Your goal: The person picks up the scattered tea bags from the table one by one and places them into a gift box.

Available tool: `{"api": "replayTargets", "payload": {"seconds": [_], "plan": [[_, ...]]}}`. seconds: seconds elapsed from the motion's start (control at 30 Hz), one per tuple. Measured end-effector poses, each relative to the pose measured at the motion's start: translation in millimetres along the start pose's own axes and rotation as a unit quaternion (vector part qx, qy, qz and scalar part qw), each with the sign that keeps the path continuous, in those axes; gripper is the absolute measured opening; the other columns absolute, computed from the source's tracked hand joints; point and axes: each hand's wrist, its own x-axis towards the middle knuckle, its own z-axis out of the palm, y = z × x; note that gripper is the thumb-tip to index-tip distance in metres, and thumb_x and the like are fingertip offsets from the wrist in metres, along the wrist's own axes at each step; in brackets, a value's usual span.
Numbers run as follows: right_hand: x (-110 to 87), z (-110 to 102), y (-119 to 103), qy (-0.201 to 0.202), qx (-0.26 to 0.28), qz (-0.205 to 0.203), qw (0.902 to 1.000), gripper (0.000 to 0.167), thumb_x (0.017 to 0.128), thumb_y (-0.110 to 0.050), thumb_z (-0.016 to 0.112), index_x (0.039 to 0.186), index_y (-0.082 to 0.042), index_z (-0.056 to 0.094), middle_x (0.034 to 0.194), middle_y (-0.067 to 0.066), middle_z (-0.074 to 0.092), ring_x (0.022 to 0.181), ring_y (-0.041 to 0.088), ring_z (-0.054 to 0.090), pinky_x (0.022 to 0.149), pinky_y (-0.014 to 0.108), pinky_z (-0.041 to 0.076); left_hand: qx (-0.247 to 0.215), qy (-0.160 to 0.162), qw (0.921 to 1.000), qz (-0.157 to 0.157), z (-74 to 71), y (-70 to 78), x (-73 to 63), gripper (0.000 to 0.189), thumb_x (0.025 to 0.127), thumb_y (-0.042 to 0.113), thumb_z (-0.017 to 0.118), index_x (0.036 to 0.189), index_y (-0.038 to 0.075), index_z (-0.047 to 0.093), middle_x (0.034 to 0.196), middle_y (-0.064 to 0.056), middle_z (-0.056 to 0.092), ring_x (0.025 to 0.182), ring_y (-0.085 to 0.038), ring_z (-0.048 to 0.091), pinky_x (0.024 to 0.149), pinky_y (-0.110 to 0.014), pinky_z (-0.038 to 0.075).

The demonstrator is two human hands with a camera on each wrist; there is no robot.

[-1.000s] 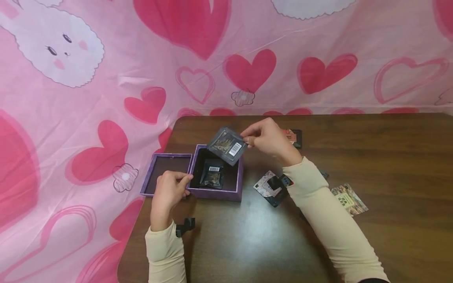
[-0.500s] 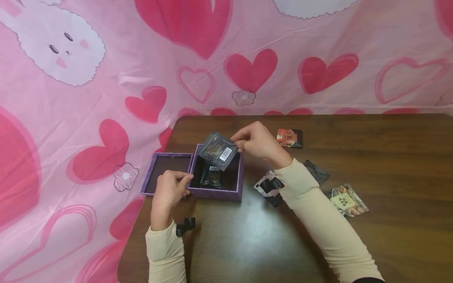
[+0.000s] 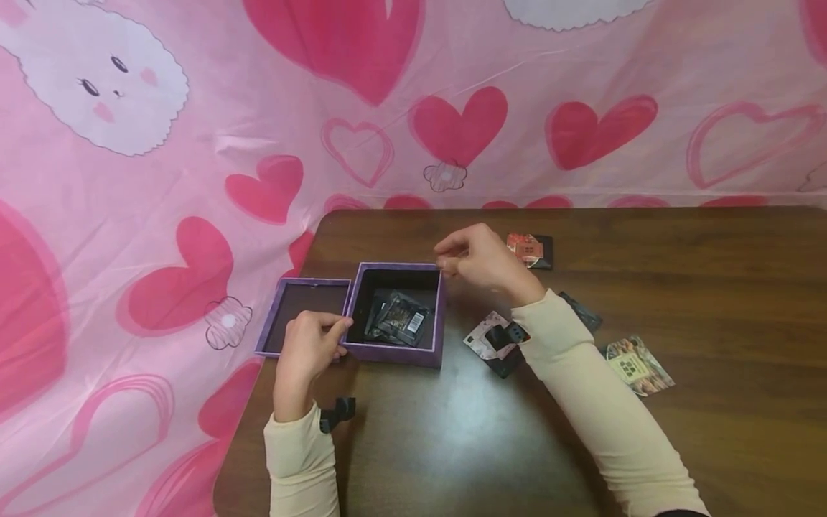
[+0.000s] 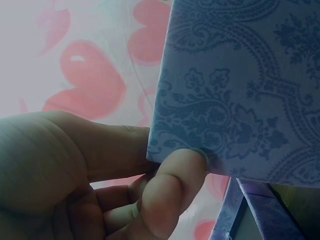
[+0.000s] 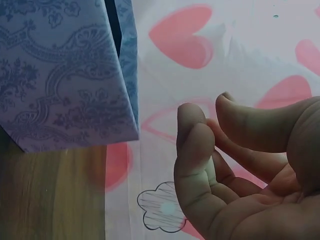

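Observation:
A purple patterned box [image 3: 394, 353] stands with its top uncovered, its opening facing up. Inside it lie dark sachets [image 3: 402, 318], overlapping, the uppermost with a white barcode label. My left hand [image 3: 310, 345] pinches the box's near left corner between thumb and finger; the left wrist view shows them at the patterned side [image 4: 225, 90]. Above the box's far right corner is my right hand [image 3: 481, 258], holding nothing. In the right wrist view a gap shows between the thumb [image 5: 255, 125] and the bent fingers, apart from the box wall [image 5: 70, 85].
The box's purple lid [image 3: 304, 316] lies inside up, left of the box. On the brown table [image 3: 452, 445] to the right lie a red-labelled packet [image 3: 526, 250], a pink-and-black packet [image 3: 487, 337], a dark sachet [image 3: 581, 312] and a packet with a yellow label [image 3: 636, 366]. A pink heart-patterned cloth [image 3: 581, 64] hangs behind.
My right hand has let go of the dark barcoded sachet, which now lies in the box on the other. That hand moved left, then slightly back right. The left hand keeps its grip.

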Motion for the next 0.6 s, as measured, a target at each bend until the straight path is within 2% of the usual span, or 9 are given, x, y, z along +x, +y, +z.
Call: {"api": "replayTargets", "payload": {"seconds": [0.2, 0.4, 0.47, 0.6], "plan": [[0.1, -7.1, 6.9, 0.013, -0.004, 0.002, 0.9999, 0.021, 0.091, -0.001, 0.071, 0.112, 0.003, 0.073, 0.091, 0.016, 0.073, 0.084, 0.035, 0.071, 0.070, 0.036, 0.058, 0.002, 0.000, 1.0000, -0.002, 0.2, 0.6, -1.2, 0.018, 0.094, 0.015, 0.073, 0.100, -0.001, 0.078, 0.061, -0.004, 0.067, 0.054, -0.019, 0.068, 0.052, -0.029, 0.052], [1.7, -19.5, 19.1, 0.062, -0.041, 0.000, 0.9972, 0.018, 0.090, -0.006, 0.074, 0.106, 0.001, 0.075, 0.085, 0.010, 0.074, 0.077, 0.026, 0.070, 0.064, 0.029, 0.053, 0.003, -0.001, 1.0000, 0.003, -0.4, 1.0, -0.1, 0.018, 0.094, 0.014, 0.073, 0.101, -0.002, 0.078, 0.060, -0.003, 0.066, 0.054, -0.020, 0.068, 0.052, -0.030, 0.051], [1.6, -23.4, 22.8, 0.068, -0.055, 0.011, 0.9961, 0.018, 0.090, -0.010, 0.075, 0.106, -0.001, 0.076, 0.086, 0.009, 0.074, 0.076, 0.021, 0.070, 0.065, 0.029, 0.052, 0.003, 0.000, 1.0000, 0.003, -0.5, 1.0, 0.2, 0.018, 0.094, 0.014, 0.073, 0.100, -0.002, 0.078, 0.060, -0.003, 0.066, 0.054, -0.021, 0.068, 0.051, -0.030, 0.051], [1.3, -34.3, 29.9, 0.077, -0.057, 0.028, 0.9950, 0.019, 0.091, -0.011, 0.074, 0.108, -0.002, 0.075, 0.092, 0.012, 0.074, 0.078, 0.023, 0.069, 0.067, 0.032, 0.053, 0.001, 0.000, 1.0000, 0.005, 0.0, 1.5, 0.4, 0.018, 0.094, 0.014, 0.074, 0.100, -0.002, 0.078, 0.061, -0.004, 0.067, 0.054, -0.022, 0.068, 0.051, -0.030, 0.051]]}}
